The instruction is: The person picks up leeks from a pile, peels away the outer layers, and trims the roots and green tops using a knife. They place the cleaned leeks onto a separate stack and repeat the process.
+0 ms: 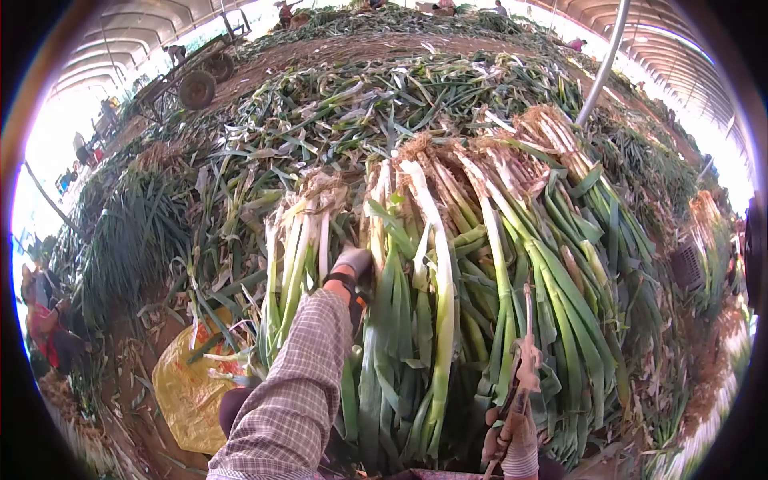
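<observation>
Long leeks (pixel 438 264) with white shanks and brown roots lie in a thick layer in front of me, roots pointing away. My left hand (pixel 356 260), gloved and with a dark band at the wrist, reaches in among the shanks. Its fingers are hidden behind and between the leeks. A smaller cluster of leeks (pixel 298 256) lies just left of it. Low on the right, my right hand (pixel 506 436) is closed around a thin, pinkish, stick-like thing (pixel 528 360) that points up over the leaves. What kind of thing it is I cannot make out.
A yellow plastic sack (pixel 188 392) lies at the lower left. Cut leaves cover the ground beyond. A wheeled cart (pixel 196 84) stands at the back left, a slanted metal pole (pixel 606 64) at the right. A person in red (pixel 44 324) is at the far left edge.
</observation>
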{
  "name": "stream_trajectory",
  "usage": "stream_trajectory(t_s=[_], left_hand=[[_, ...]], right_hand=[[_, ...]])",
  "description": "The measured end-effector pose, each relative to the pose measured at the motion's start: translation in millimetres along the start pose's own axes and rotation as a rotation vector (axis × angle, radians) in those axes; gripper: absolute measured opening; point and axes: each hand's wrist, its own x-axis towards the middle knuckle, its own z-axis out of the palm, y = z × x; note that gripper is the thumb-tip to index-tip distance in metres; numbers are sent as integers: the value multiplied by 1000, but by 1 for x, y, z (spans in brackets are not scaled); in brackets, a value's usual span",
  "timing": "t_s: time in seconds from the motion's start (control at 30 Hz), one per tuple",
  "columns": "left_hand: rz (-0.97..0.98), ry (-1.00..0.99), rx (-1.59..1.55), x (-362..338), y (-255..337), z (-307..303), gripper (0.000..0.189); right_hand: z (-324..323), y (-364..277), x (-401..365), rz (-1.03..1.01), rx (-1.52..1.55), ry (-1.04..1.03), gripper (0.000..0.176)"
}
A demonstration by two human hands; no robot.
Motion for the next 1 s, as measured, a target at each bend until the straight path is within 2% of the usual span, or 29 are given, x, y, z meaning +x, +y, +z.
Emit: stream_trajectory(t_s=[0.03, 0.07, 0.17, 0.2, 0.3, 0.33, 0.43, 0.47, 0.57, 0.63, 0.7, 0.73, 0.77, 0.83, 0.9, 0.97, 1.0], left_hand=[[-4, -213, -199, 39, -33, 0, 35], [-9, -425, -394, 57, -51, -1, 32], [-163, -525, -634, -58, -11, -29, 29], [-104, -727, -739, -58, -19, -32, 28], [-113, -523, -838, -81, -16, -30, 28], [-14, -417, -905, -98, -12, -30, 32], [179, 14, -690, -102, -19, -44, 27], [284, -98, -731, -130, -10, -59, 30], [499, 87, -707, -207, 50, -106, 42], [623, 109, -686, -234, 79, -141, 39], [755, 99, -634, -276, 118, -178, 46], [816, 100, -604, -311, 141, -189, 46], [880, 96, -577, -348, 164, -197, 46], [1086, 49, -603, -401, 203, -215, 46], [1182, 7, -555, -420, 240, -260, 45], [1209, -229, -478, -472, 272, -279, 41], [1238, -190, -505, -472, 287, -304, 40]], right_hand=[[-8, 1, 1, 46, 53, -108, 66], [27, -4, 0, -52, -16, 102, 59], [37, -11, -2, -79, -101, 138, 60], [33, -6, -1, -97, -57, 103, 63], [35, -8, -4, -125, -50, 27, 63], [19, 0, -3, -126, -58, 4, 65], [40, -10, -19, -186, -27, 48, 65], [32, -2, -22, -241, -7, 10, 65], [21, -7, -34, -199, -42, -44, 64], [22, -3, -43, -233, -19, -36, 62], [30, -12, -48, -245, 28, -55, 55], [28, -12, -49, -256, -49, -49, 69], [29, -13, -51, -253, -32, -51, 64], [28, -15, -60, -245, 2, -36, 55], [23, -15, -62, -250, -3, -32, 55], [16, -16, -67, -266, -8, -48, 56], [12, -16, -69, -241, -4, -39, 58]])
